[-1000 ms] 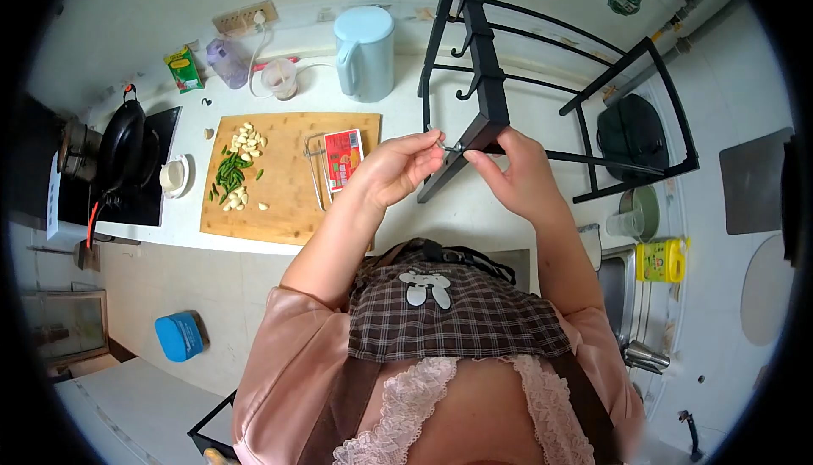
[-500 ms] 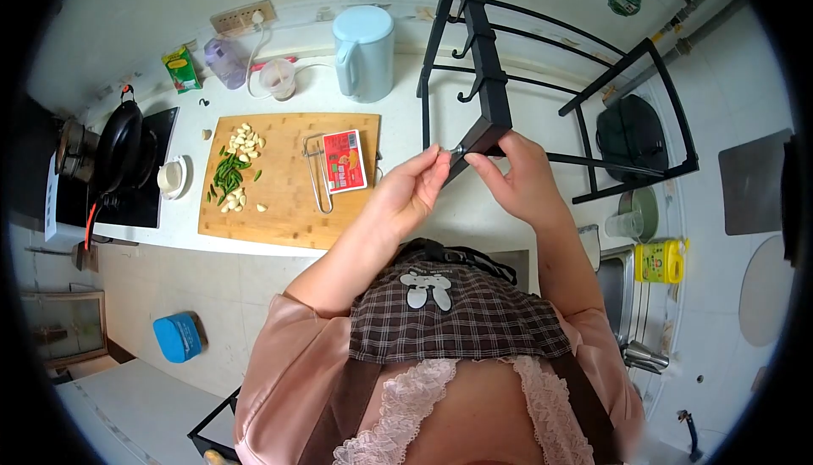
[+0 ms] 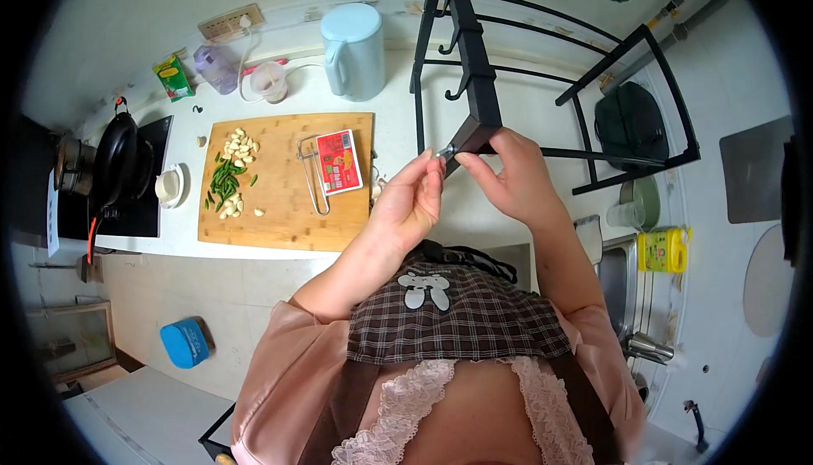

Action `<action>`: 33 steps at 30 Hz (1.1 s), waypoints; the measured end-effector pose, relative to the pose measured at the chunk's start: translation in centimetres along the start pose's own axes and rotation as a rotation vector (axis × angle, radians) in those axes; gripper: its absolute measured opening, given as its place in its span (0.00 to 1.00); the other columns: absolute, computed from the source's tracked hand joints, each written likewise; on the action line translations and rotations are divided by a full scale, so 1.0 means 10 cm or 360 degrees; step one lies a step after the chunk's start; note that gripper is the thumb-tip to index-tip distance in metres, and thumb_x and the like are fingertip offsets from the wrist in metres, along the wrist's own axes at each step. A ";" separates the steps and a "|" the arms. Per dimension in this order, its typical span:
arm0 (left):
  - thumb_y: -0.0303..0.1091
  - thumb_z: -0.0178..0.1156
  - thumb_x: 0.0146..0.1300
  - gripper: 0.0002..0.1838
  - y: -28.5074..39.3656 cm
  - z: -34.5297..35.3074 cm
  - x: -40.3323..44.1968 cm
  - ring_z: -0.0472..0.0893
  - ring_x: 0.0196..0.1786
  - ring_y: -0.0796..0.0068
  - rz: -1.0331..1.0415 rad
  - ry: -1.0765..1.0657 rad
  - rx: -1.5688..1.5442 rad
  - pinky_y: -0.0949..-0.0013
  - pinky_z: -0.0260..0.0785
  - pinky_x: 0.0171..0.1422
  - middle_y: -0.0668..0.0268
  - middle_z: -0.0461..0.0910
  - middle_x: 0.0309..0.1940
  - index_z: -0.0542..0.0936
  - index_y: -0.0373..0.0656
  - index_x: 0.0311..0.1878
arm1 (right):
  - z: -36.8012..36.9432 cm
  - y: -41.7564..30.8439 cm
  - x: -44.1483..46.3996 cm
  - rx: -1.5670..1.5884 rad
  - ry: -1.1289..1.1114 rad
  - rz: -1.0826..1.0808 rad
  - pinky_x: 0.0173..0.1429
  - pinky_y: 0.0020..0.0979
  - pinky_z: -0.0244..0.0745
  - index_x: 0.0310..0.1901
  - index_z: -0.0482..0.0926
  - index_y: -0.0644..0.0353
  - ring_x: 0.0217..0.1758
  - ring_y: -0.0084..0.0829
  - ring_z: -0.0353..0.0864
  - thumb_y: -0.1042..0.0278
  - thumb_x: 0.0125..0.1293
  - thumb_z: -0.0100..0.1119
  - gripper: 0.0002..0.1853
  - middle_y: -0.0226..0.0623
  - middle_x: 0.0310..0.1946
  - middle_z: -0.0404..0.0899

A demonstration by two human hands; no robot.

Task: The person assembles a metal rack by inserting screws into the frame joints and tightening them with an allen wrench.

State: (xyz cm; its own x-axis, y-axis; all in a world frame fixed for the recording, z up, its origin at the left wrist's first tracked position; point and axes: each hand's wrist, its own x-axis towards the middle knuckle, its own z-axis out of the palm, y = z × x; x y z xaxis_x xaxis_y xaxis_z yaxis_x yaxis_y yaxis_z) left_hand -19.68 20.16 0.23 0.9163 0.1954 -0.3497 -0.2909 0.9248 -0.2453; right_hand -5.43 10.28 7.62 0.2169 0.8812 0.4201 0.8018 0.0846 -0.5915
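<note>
A black metal rack [image 3: 472, 58] with hooks along its near bar stands above the counter, its near corner between my hands. My right hand [image 3: 518, 179] is closed round that corner, thumb pressed to the near side. With thumb and fingertips pinched, my left hand [image 3: 410, 201] grips a small silvery piece [image 3: 446, 152] at the bar's lower end. It looks like a screw or similar fastener, but it is too small to tell exactly.
Garlic cloves [image 3: 241, 147], cut green peppers [image 3: 223, 181] and a red-labelled packet [image 3: 340, 163] lie on the cutting board [image 3: 288, 232]. Behind it stands a light blue pitcher [image 3: 364, 58]. A pan [image 3: 118, 156] sits at left on the stove; a sink [image 3: 622, 283] is at right.
The view has shifted slightly. Both hands stay at the rack's corner; my left fingers have turned a little around the silvery piece, which shows more now.
</note>
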 end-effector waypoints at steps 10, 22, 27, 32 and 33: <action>0.28 0.55 0.67 0.06 -0.04 -0.18 0.02 0.84 0.31 0.76 0.0322 -0.0256 0.0663 0.78 0.80 0.38 0.59 0.82 0.35 0.77 0.37 0.43 | 0.00 0.02 -0.01 -0.0124 0.0034 -0.0077 0.40 0.36 0.74 0.40 0.75 0.63 0.35 0.43 0.80 0.65 0.58 0.63 0.13 0.41 0.32 0.80; 0.20 0.69 0.52 0.14 -0.12 -0.03 -0.10 0.77 0.38 0.82 0.1301 -0.0369 0.2428 0.80 0.71 0.44 0.66 0.78 0.35 0.79 0.35 0.43 | 0.00 0.03 -0.02 -0.0147 0.0018 -0.0064 0.39 0.37 0.74 0.39 0.75 0.61 0.35 0.43 0.80 0.65 0.58 0.63 0.12 0.41 0.33 0.80; 0.22 0.69 0.51 0.10 -0.01 -0.01 -0.14 0.76 0.36 0.78 0.1817 -0.0359 0.2963 0.75 0.68 0.42 0.65 0.76 0.36 0.82 0.37 0.37 | 0.00 0.02 0.00 -0.0113 -0.0008 -0.0033 0.38 0.36 0.74 0.38 0.76 0.62 0.34 0.43 0.80 0.64 0.58 0.63 0.12 0.40 0.32 0.81; 0.28 0.65 0.57 0.04 0.03 -0.01 -0.08 0.70 0.32 0.79 0.2176 -0.0173 0.2785 0.77 0.61 0.39 0.68 0.75 0.29 0.83 0.38 0.35 | 0.02 0.04 -0.01 -0.0109 0.0013 -0.0050 0.37 0.36 0.74 0.38 0.75 0.62 0.34 0.42 0.81 0.63 0.58 0.63 0.12 0.40 0.31 0.80; 0.28 0.65 0.57 0.04 0.02 -0.01 -0.09 0.70 0.32 0.79 0.2181 -0.0165 0.2782 0.77 0.61 0.39 0.68 0.75 0.29 0.83 0.38 0.35 | 0.02 0.04 -0.01 -0.0092 0.0015 -0.0036 0.37 0.35 0.74 0.38 0.75 0.62 0.33 0.42 0.81 0.63 0.58 0.64 0.12 0.40 0.31 0.80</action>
State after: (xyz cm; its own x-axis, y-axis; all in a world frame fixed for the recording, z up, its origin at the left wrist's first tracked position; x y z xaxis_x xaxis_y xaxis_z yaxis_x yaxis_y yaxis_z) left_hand -20.54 20.17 0.41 0.4531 0.7401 0.4970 -0.1676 -0.4768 0.8629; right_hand -5.25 10.34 7.21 0.2031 0.8750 0.4395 0.8375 0.0773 -0.5410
